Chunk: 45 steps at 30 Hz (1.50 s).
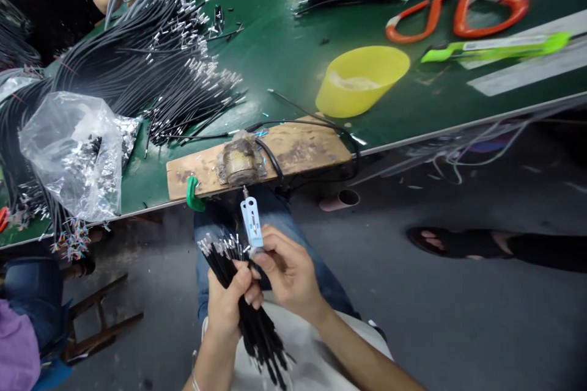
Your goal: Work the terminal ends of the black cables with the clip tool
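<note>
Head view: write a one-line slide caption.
Left hand grips a bundle of black wires, right hand holds a small blue tool, just below a wooden board on the green table's edge.

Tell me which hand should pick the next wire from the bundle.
Probably the right hand: its fingers, holding a blue piece, sit at the wire tips; the left hand grips the bundle.

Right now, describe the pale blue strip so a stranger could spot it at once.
Find the green table and the wooden board clamped at its near edge. Just below the board, the right hand pinches a pale blue strip upright, beside the bundle of black wires in the left hand. Its neighbours are thin black wires; it alone is flat and pale.
</note>
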Available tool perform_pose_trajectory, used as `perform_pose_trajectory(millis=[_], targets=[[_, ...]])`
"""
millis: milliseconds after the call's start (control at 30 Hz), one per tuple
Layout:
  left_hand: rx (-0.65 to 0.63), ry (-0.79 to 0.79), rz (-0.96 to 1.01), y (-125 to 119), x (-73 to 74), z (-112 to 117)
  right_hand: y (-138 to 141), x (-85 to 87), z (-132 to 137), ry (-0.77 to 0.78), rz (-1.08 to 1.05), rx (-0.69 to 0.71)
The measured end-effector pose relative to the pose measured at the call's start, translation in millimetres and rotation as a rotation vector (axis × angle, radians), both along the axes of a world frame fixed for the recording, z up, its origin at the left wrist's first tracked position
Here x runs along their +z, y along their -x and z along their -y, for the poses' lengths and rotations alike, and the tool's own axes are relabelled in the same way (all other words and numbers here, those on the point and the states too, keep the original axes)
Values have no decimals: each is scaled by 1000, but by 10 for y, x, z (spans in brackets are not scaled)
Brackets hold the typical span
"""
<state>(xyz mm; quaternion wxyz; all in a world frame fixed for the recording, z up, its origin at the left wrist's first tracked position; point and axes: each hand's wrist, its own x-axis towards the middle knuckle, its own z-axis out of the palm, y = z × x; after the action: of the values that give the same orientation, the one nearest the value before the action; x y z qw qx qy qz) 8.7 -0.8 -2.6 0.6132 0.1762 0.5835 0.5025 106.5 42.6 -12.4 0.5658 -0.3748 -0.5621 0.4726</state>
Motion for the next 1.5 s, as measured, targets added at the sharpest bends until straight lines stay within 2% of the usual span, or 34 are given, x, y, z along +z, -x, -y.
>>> perform_pose_trajectory(millis=[67, 133, 300, 367, 467, 567, 633, 700, 867, 900, 967, 1000, 1067, 1133, 1200, 1333, 1500], targets=[[-24, 3, 64, -1, 36, -2, -34, -17, -24, 101, -91, 137], [-42, -4, 108, 10, 64, -9, -88, -9, -67, 184, -135, 197], [-68, -4, 85, 35, 44, -11, -174, 70, -142, 121, -48, 243], [-74, -14, 67, 25, 20, -9, -149, 79, -124, 161, -49, 235], [-77, -46, 29, -5, 4, -17, -66, 52, -49, 171, -76, 97], [-83, -69, -8, -21, 25, -32, -19, 12, 16, -66, 59, -184], [-96, -76, -28, -4, 54, -40, -42, -1, 13, -211, 115, -240], [-123, -85, -51, 36, 89, -52, -97, 6, -29, -164, 48, -82], [-198, -132, -139, 133, 169, -130, -217, 79, -190, 464, -432, 599], [-205, -140, -152, 137, 180, -151, -228, 87, -223, 556, -477, 681], [-207, -152, -172, 133, 195, -184, -243, 89, -295, 679, -472, 755], [-201, -155, -181, 127, 198, -192, -248, 87, -335, 713, -450, 742], [-171, -159, -194, 121, 197, -190, -248, 94, -424, 742, -449, 630], [-138, -161, -197, 125, 187, -171, -231, 132, -511, 716, -499, 491], [-112, -167, -192, 138, 169, -153, -190, 204, -577, 663, -530, 410], [-47, -176, -105, 144, 134, -170, -74, 341, -608, 646, -541, 384], [-33, -186, -20, 77, 135, -252, 12, 347, -548, 714, -714, 421]])
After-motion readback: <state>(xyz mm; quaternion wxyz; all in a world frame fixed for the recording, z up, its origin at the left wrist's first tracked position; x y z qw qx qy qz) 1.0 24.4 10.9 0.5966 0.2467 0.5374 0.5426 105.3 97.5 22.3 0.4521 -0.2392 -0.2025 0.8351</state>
